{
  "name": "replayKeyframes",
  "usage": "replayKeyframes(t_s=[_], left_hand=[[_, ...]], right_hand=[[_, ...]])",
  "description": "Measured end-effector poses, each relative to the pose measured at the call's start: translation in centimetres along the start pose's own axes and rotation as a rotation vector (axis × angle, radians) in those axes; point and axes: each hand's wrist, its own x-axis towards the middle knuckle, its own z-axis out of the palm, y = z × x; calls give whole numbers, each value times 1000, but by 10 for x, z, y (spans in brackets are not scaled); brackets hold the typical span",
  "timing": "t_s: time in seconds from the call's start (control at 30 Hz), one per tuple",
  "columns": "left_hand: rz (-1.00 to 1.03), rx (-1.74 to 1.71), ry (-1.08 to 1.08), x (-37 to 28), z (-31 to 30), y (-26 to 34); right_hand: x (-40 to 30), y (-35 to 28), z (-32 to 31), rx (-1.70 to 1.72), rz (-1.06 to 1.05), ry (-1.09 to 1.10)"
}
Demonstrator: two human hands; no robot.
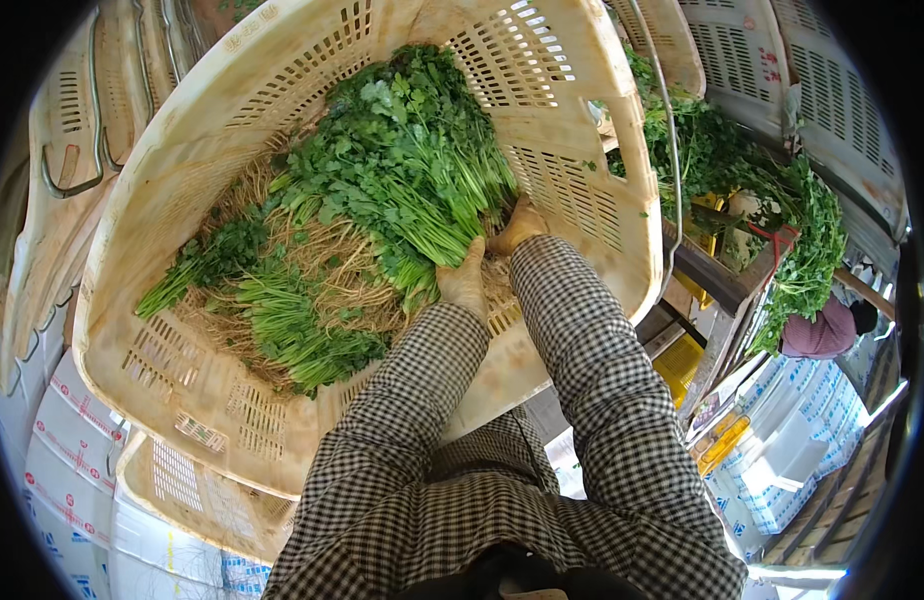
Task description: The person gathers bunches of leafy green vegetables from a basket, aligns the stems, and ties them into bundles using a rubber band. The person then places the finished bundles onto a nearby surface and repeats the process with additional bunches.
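Observation:
Both my arms, in checked sleeves, reach into a large cream plastic basket with slotted walls. My left hand grips the stem ends of a big leafy bunch of green herbs, likely cilantro. On the other side of the same stems, close to the right wall, my right hand is closed around the root ends; its fingers are partly hidden. Tan roots spread below the bunch. Smaller green bunches lie at the lower left inside the basket, on the roots.
Metal-handled baskets stand at the left, printed white boxes beneath. Another basket sits under the near rim. At the right, more greens rest by a wooden frame; a person in a maroon top is beyond.

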Motion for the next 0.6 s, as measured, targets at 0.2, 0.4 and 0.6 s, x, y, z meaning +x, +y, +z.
replayKeyframes(t_s=[0.2, 0.4, 0.6], left_hand=[[-47, -13, -97, 1, 1, 6], [81, -37, -413, -24, -35, 10], [24, -219, -601, -62, -43, 35]], right_hand=[[56, 15, 8, -370, -499, -301], [6, 2, 1, 222, -416, -333], [-118, -25, -45, 371, -209, -238]])
